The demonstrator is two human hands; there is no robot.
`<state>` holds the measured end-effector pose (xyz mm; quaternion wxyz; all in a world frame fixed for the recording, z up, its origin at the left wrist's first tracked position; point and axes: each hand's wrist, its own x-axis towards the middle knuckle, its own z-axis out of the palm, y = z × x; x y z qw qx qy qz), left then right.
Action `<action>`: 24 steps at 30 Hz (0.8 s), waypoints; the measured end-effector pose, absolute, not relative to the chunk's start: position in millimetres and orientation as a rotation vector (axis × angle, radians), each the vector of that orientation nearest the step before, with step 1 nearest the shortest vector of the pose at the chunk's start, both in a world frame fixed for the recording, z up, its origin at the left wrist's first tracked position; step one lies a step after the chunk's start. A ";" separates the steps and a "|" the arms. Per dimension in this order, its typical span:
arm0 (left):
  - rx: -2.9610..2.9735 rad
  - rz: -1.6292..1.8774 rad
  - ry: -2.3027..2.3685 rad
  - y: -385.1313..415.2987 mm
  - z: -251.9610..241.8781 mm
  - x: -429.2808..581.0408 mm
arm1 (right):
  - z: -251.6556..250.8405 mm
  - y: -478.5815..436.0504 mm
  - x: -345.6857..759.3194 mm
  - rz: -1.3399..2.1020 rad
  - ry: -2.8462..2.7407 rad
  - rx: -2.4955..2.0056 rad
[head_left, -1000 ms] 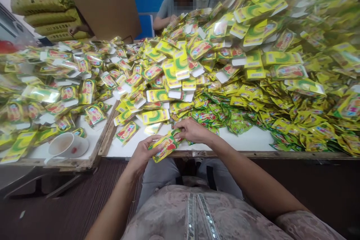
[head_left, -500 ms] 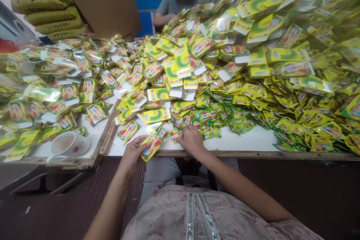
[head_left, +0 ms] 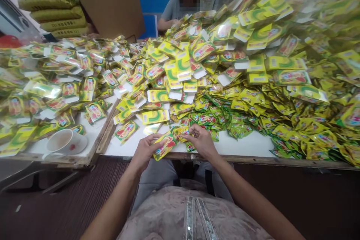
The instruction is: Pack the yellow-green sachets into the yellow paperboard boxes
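My left hand (head_left: 143,152) is closed around a small yellow-and-green carton (head_left: 165,148) with a red fruit picture on its face, tilted up to the right over the table edge. Between the fingertips of my right hand (head_left: 204,141) is a small yellow sachet (head_left: 182,131), pinched at the carton's upper right end. Whether part of the sachet is inside the carton I cannot tell. Just beyond the hands lie green sachets (head_left: 206,118) in a low heap. Another carton (head_left: 126,132) rests on the white tabletop left of my left hand.
Cartons (head_left: 180,69) are heaped high across the table, with yellow sachets (head_left: 281,114) piled on the right. A white mug (head_left: 66,142) stands near the left front edge. Opposite sits a person (head_left: 170,13). Stacked sacks (head_left: 56,13) are at the back left.
My right hand has brought the yellow sachet up from the tabletop to the carton's end. My left hand has moved right with the carton, and the two hands are closer together.
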<state>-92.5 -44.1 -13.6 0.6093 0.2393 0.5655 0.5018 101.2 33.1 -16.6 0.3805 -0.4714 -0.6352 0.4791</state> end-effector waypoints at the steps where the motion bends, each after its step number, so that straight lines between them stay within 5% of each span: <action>1: 0.573 1.152 1.311 -43.8 -13.3 -90.8 | -14.8 33.9 101.8 1.237 -1.632 -1.198; 12: 0.823 1.060 1.331 -36.6 -7.0 -87.2 | 1.1 44.1 109.4 1.443 -1.601 -1.276; 24: 0.491 1.111 1.223 -34.4 -5.1 -74.1 | -10.4 22.9 116.6 1.010 -1.798 -1.218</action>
